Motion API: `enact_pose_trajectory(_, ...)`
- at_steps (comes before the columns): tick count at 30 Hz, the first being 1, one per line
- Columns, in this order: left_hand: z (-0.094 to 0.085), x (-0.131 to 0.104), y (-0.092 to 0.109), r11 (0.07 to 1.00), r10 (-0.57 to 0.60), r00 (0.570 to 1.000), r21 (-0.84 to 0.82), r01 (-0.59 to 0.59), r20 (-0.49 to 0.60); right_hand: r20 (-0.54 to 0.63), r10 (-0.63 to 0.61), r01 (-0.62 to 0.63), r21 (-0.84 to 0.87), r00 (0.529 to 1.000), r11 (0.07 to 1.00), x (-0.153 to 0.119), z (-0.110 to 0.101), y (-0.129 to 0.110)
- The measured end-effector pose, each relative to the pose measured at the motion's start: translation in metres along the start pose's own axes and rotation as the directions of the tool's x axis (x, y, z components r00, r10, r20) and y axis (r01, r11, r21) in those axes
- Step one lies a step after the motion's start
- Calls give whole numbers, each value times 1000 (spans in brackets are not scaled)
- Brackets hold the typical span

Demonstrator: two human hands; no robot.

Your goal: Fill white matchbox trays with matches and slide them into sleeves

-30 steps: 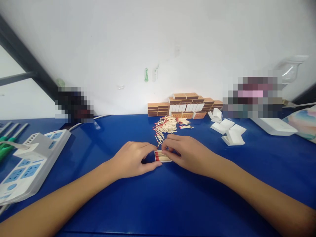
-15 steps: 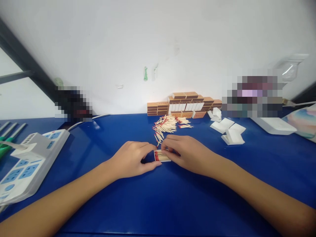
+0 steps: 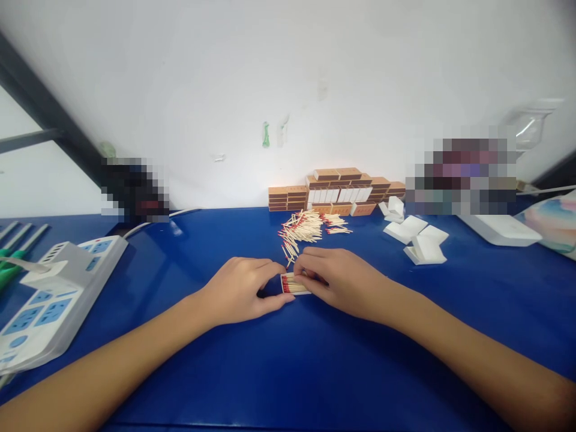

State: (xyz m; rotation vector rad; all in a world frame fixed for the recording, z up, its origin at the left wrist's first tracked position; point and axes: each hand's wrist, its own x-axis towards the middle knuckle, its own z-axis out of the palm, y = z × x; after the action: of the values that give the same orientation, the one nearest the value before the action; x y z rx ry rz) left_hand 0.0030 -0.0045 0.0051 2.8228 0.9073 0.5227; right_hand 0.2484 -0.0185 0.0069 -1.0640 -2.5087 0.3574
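A small white matchbox tray [image 3: 282, 285] lies on the blue table, holding a layer of matches [image 3: 288, 285] with their red heads to the left. My left hand [image 3: 243, 289] grips its left end, thumb at the near side and fingers at the far side. Over the tray's right part, my right hand [image 3: 344, 282] is closed in a pinch, fingertips on the matches there; its fingers hide that end. Just beyond the hands is a loose pile of matches [image 3: 303, 227], with a few strays trailing down toward the tray.
Stacked matchboxes [image 3: 339, 186] stand against the wall. Several white empty trays [image 3: 411, 228] lie at the right, near a larger white box [image 3: 501, 229]. On the left are a power strip [image 3: 67, 306] with a plug and some green-handled tools [image 3: 11, 264].
Both hands keep almost the same place around the tray. No clear movement of the matches or boxes shows.
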Motion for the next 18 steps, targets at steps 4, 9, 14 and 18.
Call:
enact_pose_trajectory(4,0,0,-1,1000,-2,1000,7,2,6,-1,1,-1,2,1000,1000,0,0,0)
enact_pose_trajectory(9,0,0,0,1000,-6,1000,8,6,19,9,4,-4,6,1000,1000,0,-2,-1)
enact_pose_trajectory(14,-1,0,-1,1000,-3,1000,-2,3,13,6,6,-6,4,1000,1000,0,-2,-2)
enact_pose_trajectory(18,-1,1,-1,1000,-8,1000,-2,8,13,7,4,-4,-2,1000,1000,0,-2,-2)
